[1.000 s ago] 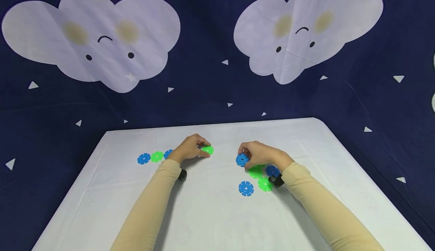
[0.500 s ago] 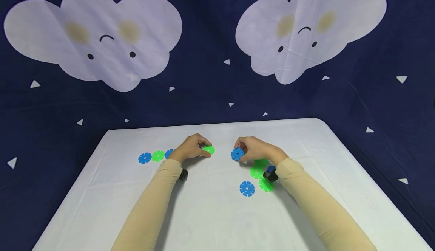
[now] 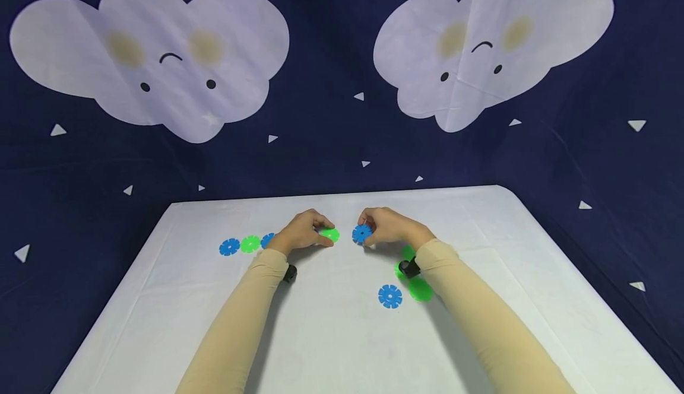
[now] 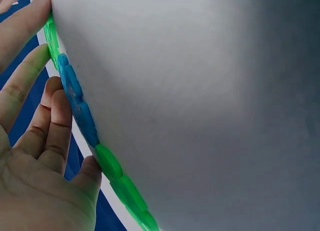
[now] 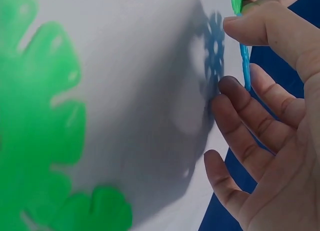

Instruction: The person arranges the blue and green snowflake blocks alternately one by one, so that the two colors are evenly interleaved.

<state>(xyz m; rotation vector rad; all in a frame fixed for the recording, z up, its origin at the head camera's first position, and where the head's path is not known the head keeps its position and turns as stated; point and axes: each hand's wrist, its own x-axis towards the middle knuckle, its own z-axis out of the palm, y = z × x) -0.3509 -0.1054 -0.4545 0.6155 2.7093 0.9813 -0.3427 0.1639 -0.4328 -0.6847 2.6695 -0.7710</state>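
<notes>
My left hand rests at the right end of a row of flat, notched plastic snowflake discs, pinching the end green disc between thumb and finger. In the left wrist view a blue disc and another green disc continue the row under the palm. A thumb and fingertips of my right hand pinch a blue disc, raised off the cloth and tilted up. Its shadow falls beside it in the right wrist view. A small gap separates it from the end green disc in the head view.
Farther left, the row shows a blue disc and a green disc. Loose green discs lie under the right forearm, near a loose blue disc. The white table ends at a dark blue cloud-printed curtain.
My right hand has carried the blue disc leftward and slightly back, away from the loose discs and closer to the row's end. The left hand has stayed on the green disc.
</notes>
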